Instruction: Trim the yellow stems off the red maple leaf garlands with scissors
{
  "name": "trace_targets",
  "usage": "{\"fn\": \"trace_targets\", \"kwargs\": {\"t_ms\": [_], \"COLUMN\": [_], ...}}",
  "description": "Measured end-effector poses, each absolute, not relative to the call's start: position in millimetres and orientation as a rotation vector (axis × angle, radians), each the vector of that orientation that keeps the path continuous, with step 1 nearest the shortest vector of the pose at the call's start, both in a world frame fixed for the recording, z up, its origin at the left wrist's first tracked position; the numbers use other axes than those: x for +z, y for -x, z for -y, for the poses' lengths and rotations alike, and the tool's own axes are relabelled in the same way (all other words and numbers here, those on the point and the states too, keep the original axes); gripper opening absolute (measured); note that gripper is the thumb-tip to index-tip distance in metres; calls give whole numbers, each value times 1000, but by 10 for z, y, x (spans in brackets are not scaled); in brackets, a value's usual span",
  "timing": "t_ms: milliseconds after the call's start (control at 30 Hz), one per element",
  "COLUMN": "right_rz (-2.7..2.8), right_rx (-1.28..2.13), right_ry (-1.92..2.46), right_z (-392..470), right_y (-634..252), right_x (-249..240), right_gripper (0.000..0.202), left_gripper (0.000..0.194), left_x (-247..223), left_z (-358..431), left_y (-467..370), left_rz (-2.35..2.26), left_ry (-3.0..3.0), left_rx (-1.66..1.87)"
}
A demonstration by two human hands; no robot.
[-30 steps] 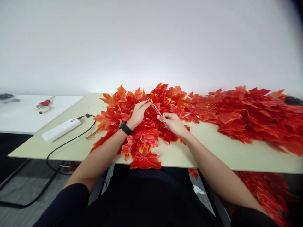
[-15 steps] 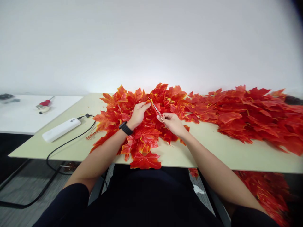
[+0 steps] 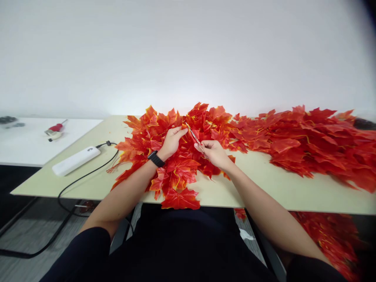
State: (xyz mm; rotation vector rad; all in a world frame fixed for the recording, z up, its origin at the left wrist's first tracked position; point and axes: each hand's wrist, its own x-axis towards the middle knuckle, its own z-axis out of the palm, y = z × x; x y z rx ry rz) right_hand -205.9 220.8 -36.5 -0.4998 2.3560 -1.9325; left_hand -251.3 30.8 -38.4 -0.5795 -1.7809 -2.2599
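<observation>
My left hand (image 3: pixel 171 143), with a dark watch (image 3: pixel 155 158) on its wrist, pinches the edge of a red-orange artificial maple leaf (image 3: pixel 184 126) between thumb and fingers. My right hand (image 3: pixel 214 150) is closed around slim metal scissors (image 3: pixel 193 135); their handles are mostly hidden by the fingers. The scissors point up and left, their tip right beside my left fingertips at the leaf. Both hands hover over a bunch of maple leaves (image 3: pixel 183 168) with yellow edges, which spreads around and beneath them.
A larger heap of red leaves (image 3: pixel 308 145) covers the right of the pale table (image 3: pixel 255 172). A white oblong device (image 3: pixel 76 160) with a black cable (image 3: pixel 85 173) lies left. A red-handled tool (image 3: pixel 55 128) sits on the white table (image 3: pixel 26 147). More leaves (image 3: pixel 331 239) are below the table.
The scissors' blades look narrower, and their tip has shifted slightly left. The yellow leaf edge seen at the tip no longer shows there. Both hands have hardly moved.
</observation>
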Motion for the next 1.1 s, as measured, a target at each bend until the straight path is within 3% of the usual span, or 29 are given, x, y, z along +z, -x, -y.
{"fn": "trace_targets", "kwargs": {"t_ms": [200, 600, 800, 1100], "right_rz": [-2333, -2380, -2337, -2264], "right_rx": [-1999, -2469, -2505, -2531], "right_ry": [513, 403, 336, 261], "right_z": [-2200, -2274, -2257, -2242], "right_y": [2069, 2173, 2160, 2174], "right_x": [-380, -414, -386, -390], "right_gripper": [70, 64, 65, 66], "left_gripper": [35, 38, 27, 33], "left_x": [-401, -410, -385, -463], "left_z": [-296, -311, -279, -224], "left_y": [2541, 2529, 2501, 2629], "left_rz": [1769, 1797, 1793, 1627], "left_ry": [598, 641, 796, 803], "left_rx": [-2251, -2200, -2032, -1878]}}
